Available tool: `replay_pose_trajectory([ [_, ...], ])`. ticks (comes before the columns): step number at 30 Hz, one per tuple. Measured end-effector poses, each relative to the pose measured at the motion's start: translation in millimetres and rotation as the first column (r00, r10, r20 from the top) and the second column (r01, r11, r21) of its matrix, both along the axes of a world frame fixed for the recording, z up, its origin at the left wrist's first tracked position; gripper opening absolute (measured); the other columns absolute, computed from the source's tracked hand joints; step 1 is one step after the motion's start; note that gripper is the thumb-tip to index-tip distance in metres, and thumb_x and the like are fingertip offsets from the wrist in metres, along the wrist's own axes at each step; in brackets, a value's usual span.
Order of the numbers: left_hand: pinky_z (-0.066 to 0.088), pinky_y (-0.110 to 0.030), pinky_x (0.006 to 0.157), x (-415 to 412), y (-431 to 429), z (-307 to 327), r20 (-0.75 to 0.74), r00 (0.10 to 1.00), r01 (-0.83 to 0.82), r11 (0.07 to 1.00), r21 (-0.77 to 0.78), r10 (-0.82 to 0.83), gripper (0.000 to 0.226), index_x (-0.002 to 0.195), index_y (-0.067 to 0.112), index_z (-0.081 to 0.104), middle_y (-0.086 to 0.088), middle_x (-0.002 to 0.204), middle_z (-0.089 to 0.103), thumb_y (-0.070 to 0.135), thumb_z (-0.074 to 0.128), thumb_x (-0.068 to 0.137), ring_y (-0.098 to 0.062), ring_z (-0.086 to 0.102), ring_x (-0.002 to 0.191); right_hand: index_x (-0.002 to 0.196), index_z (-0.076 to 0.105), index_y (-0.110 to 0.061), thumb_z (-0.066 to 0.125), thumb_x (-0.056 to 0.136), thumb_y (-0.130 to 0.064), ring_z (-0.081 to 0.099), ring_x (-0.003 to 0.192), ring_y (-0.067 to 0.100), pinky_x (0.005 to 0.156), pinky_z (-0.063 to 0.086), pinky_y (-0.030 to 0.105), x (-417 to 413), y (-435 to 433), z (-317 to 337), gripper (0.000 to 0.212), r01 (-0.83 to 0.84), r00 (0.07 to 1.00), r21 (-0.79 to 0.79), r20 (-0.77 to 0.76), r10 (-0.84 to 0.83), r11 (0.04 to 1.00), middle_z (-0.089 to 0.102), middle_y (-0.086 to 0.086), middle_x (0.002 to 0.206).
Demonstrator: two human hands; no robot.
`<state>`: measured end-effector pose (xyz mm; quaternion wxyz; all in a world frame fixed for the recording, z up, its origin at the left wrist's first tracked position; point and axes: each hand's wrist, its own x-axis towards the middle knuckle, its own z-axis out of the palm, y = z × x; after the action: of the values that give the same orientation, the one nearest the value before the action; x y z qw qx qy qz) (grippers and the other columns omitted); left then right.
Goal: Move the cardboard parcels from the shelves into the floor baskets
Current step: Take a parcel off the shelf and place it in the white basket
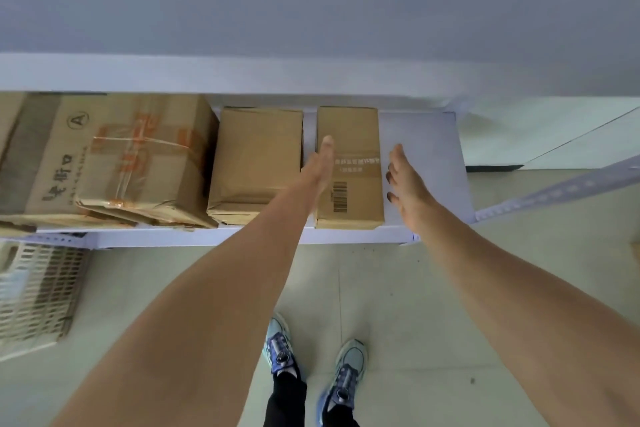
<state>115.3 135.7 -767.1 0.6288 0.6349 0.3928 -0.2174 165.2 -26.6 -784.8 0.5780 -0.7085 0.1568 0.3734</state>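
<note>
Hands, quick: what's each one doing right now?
Left hand: open, fingers straight at the left edge of the barcoded parcel.
Right hand: open, beside its right edge, holding nothing.

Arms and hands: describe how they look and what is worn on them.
The left forearm and right forearm are bare as far as the frame's edge, with no sleeves, watch or bands in view. The left hand and right hand wear no gloves or visible rings. The right hand's fingernails look dark, perhaps polished.
</note>
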Motion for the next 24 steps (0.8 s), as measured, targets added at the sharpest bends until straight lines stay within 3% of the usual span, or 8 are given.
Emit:
replay_pose_trajectory([
  [3,0.02,-0.058,0.132,4,-2,-11,-0.007,0.999,-0.04,0.999,0.0,0.04,0.086,0.168,0.018,0.032,-0.013,0.173,0.035,0.075,0.017,0.106,-0.034,0.03,0.161,0.148,0.052,-0.033,0.023,0.104,-0.073,0.051,0.143,0.017,0.118,0.038,0.039,2,2,-8,0.067,-0.004,1.0,-0.016,0.002,0.004,1.0,0.057,-0.01,0.151],
  [6,0.028,-0.058,0.129,1,-1,-13,0.009,0.995,-0.103,0.992,-0.068,0.104,0.084,0.163,0.02,0.041,-0.012,0.165,0.047,0.076,0.019,0.105,-0.035,0.042,0.153,0.097,0.065,-0.037,0.022,0.104,-0.073,0.068,0.084,-0.004,0.074,0.048,0.021,-4,2,-5,0.056,0.01,1.0,0.006,-0.014,-0.01,1.0,0.072,-0.023,0.089],
  [9,0.036,-0.058,0.124,-4,1,-9,0.013,0.983,-0.18,0.976,-0.121,0.183,0.083,0.157,0.023,0.049,-0.011,0.156,0.057,0.08,0.023,0.102,-0.035,0.054,0.142,0.094,0.064,-0.038,0.022,0.105,-0.071,0.069,0.075,-0.008,0.066,0.05,0.02,-11,-2,0,0.054,0.049,0.998,0.045,0.042,-0.051,0.998,0.073,-0.027,0.077],
  [12,0.027,-0.058,0.129,-9,3,1,0.044,0.979,-0.188,0.969,-0.158,0.197,0.091,0.162,0.025,0.043,-0.005,0.163,0.051,0.086,0.022,0.098,-0.03,0.046,0.151,0.099,0.06,-0.041,0.02,0.107,-0.067,0.07,0.07,-0.015,0.053,0.054,0.011,-12,-6,6,0.048,0.057,0.991,0.121,0.111,-0.071,0.991,0.074,-0.033,0.074],
  [15,0.032,-0.048,0.125,-9,5,12,0.168,0.966,-0.168,0.971,-0.169,0.196,0.085,0.157,0.029,0.05,0.003,0.161,0.053,0.083,0.018,0.1,-0.02,0.05,0.147,0.115,0.064,-0.043,0.018,0.108,-0.066,0.07,0.1,-0.013,0.081,0.054,0.012,-9,-8,10,0.052,0.08,0.975,0.179,0.189,-0.114,0.98,0.077,-0.03,0.101],
  [17,0.053,-0.027,0.092,-7,6,20,0.264,0.938,-0.189,0.969,-0.159,0.226,0.07,0.136,0.032,0.064,0.009,0.133,0.067,0.074,0.018,0.107,-0.003,0.071,0.114,0.123,0.065,-0.038,0.018,0.109,-0.065,0.059,0.131,0.001,0.111,0.04,0.025,-6,-9,11,0.056,0.136,0.957,0.219,0.221,-0.185,0.966,0.071,-0.023,0.123],
  [19,0.052,-0.021,0.067,-7,7,25,0.327,0.913,-0.198,0.966,-0.167,0.244,0.061,0.124,0.035,0.066,0.013,0.114,0.069,0.069,0.017,0.11,0.005,0.073,0.087,0.123,0.064,-0.037,0.018,0.108,-0.065,0.047,0.146,0.011,0.124,0.027,0.035,-6,-9,12,0.056,0.183,0.946,0.254,0.218,-0.241,0.95,0.065,-0.021,0.132],
  [24,0.052,-0.031,0.085,-12,7,13,0.39,0.879,-0.219,0.959,-0.18,0.274,0.058,0.123,0.04,0.066,0.024,0.102,0.08,0.07,0.019,0.109,0.013,0.073,0.089,0.121,0.062,-0.041,0.02,0.107,-0.068,0.044,0.148,0.013,0.128,0.023,0.042,-17,-9,5,0.053,0.217,0.945,0.284,0.18,-0.274,0.934,0.062,-0.028,0.127],
])
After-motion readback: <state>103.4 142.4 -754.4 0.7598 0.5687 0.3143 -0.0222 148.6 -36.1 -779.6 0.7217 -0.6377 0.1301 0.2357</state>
